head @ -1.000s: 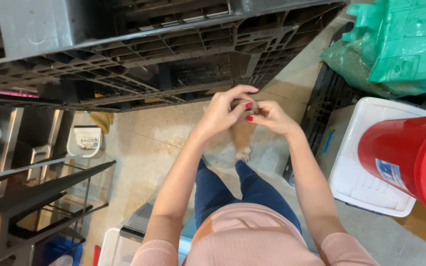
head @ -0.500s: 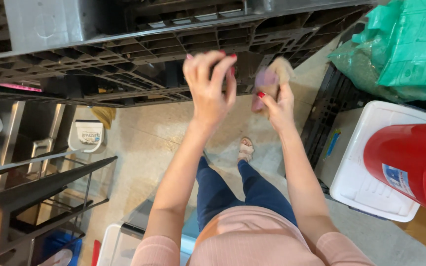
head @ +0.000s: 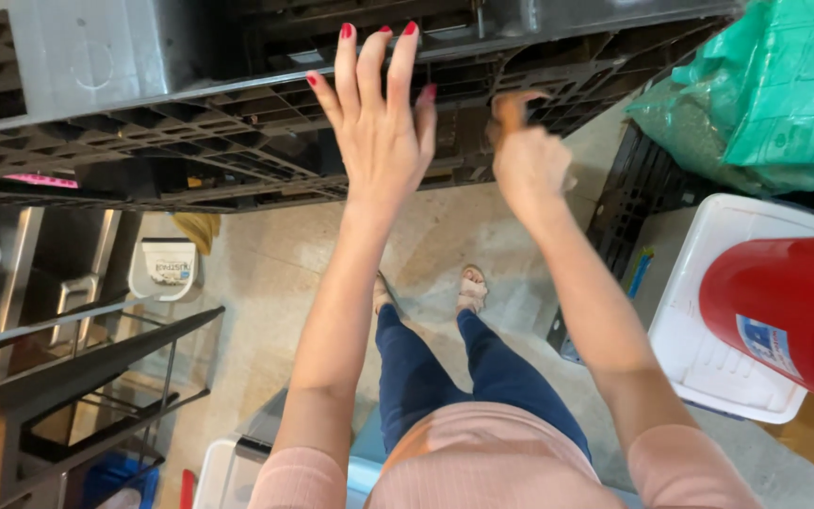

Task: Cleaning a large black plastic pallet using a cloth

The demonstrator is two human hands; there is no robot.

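I look straight down at my own body: pink top, blue jeans, sandalled feet (head: pixel 471 287) on a beige tiled floor. Both arms are raised toward the camera. My left hand (head: pixel 379 132) is open, with its fingers spread and red-painted nails up, and holds nothing. It shows in front of a stack of black plastic pallets (head: pixel 143 113). My right hand (head: pixel 529 165) is just to its right, closed into a fist with the thumb up. I cannot see whether anything small is inside the fist. The two hands are apart.
A green plastic sack (head: pixel 765 94) lies at the top right. Below it a red bucket (head: pixel 784 302) stands on a white lidded bin (head: pixel 699 311). A white tub (head: pixel 164 269) sits on the floor at the left, beside a black metal rack (head: pixel 68 368).
My hands were together at waist height a second ago. They have since parted and risen toward the camera, the left opening wide and the right staying closed.
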